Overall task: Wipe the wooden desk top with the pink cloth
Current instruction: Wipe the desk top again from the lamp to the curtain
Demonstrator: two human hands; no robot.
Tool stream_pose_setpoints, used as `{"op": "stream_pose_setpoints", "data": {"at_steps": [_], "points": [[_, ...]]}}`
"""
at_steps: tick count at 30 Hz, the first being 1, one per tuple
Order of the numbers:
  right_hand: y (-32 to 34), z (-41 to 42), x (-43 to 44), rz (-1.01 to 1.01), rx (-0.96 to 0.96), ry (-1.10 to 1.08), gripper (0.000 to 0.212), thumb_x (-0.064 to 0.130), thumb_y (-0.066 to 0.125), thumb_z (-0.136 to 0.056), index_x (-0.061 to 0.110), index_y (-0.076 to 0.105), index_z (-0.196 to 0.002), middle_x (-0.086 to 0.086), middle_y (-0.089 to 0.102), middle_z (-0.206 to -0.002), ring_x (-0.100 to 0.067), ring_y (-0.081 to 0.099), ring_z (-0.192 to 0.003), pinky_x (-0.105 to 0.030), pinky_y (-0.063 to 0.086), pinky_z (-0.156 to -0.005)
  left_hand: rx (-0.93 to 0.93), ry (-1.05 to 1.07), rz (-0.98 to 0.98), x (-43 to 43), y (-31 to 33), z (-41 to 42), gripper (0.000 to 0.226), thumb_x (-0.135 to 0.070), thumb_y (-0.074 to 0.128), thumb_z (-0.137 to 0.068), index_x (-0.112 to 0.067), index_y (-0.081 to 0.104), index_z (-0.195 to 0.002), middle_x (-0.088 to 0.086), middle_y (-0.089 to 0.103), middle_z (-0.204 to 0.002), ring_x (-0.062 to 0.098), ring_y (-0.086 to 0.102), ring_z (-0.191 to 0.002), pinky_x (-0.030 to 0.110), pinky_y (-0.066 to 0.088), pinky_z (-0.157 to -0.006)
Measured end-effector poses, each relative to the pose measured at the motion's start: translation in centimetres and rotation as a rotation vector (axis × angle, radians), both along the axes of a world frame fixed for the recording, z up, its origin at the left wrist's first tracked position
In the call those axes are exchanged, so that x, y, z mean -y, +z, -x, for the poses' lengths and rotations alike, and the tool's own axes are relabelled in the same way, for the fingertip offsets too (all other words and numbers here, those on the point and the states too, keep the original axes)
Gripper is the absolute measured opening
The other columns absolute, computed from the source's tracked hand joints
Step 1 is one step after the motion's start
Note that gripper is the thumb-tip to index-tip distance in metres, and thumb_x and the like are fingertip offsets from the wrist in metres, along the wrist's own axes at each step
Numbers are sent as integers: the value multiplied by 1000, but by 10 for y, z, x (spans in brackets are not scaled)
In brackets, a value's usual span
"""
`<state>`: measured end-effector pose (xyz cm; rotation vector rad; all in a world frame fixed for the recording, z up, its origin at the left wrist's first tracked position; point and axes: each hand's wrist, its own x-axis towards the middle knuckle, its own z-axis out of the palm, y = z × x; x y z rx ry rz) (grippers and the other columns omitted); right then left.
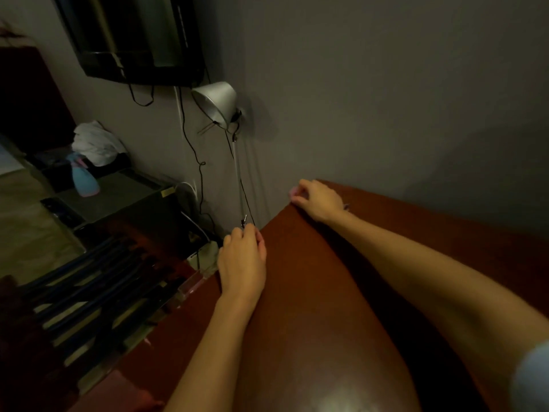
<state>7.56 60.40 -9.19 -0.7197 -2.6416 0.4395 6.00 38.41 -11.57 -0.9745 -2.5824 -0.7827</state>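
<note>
Two hands rest on the wooden desk top (312,292), just right of the lamp (215,99). The right hand (319,200), at the far corner right of the lamp, curls round the pink cloth (292,194). Only a sliver shows, so its long axis cannot be told. Soft and light, it probably handles best bunched under the palm. The left hand (242,260) is curled below the lamp; whether it grips anything cannot be told.

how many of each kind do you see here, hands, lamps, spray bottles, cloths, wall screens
hands: 2 (left hand, right hand)
lamp: 1
spray bottle: 1
cloths: 2 (pink cloth, mostly hidden under the right hand; white cloth heap)
wall screen: 1
total: 7
</note>
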Motion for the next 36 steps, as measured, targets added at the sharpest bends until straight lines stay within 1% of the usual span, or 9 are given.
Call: {"op": "stream_pose_setpoints", "data": {"at_steps": [5,8,10,16,20,24,29,33,36], "points": [[-5,-55,30,15,37,290,12,46,57,-89,35,51,-88,8,55,-98,-10,54,-90,-28,40,-71,21,-23,-17,4,0,-2,13,-26,51,-95,-20,54,-105,1,57,-104,17,53,-96,36,50,-80],[-1,-87,-21,29,15,105,15,44,61,-87,30,56,-90,6,61,-103,-14,58,-95,-36,47,-79,10,-13,-22,2,-2,-4,14,-27,51,-95,-19,55,-107,2,57,-106,17,53,-98,35,50,-81],[2,-86,-57,59,-19,-49,13,39,62,-87,28,57,-84,10,63,-101,-15,60,-95,-33,47,-78,-7,-2,4,-1,-2,-6,15,-27,50,-96,-19,54,-108,2,56,-107,18,53,-98,35,49,-82],[-4,1,-69,2,30,-268,22,44,49,-94,25,57,-103,-5,62,-113,-28,60,-97,-40,51,-81,2,-10,11,-1,-4,-4,13,-26,49,-96,-19,52,-106,3,56,-106,19,53,-97,36,48,-82],[0,16,-23,44,22,-31,17,42,53,-93,28,59,-100,-1,62,-111,-21,60,-97,-30,44,-75,18,-17,0,1,0,-1,13,-26,50,-96,-19,54,-106,3,56,-106,19,53,-98,36,48,-82],[-3,-44,0,11,29,220,16,43,57,-90,27,56,-90,7,59,-99,-9,56,-89,-27,41,-69,34,-30,-17,3,-1,-3,12,-26,52,-95,-19,55,-104,3,57,-104,20,53,-97,37,49,-81],[-2,-73,-76,5,-3,-66,15,40,55,-91,25,55,-91,10,60,-101,-16,59,-91,-36,47,-77,23,-14,2,0,-2,-7,13,-25,50,-95,-19,55,-106,2,56,-105,19,53,-98,37,49,-82],[-8,-23,-112,-48,90,-290,31,50,46,-93,22,54,-103,-11,59,-109,-31,58,-92,-43,50,-79,0,-16,17,-1,-5,-6,14,-26,48,-97,-20,53,-107,1,56,-105,18,53,-96,35,49,-81],[-8,14,-105,-77,139,-325,37,46,45,-97,15,56,-113,-17,54,-116,-37,53,-102,-44,47,-85,-8,-16,19,-2,-5,-6,14,-27,46,-97,-21,52,-109,0,55,-106,16,53,-97,31,47,-81]]}}
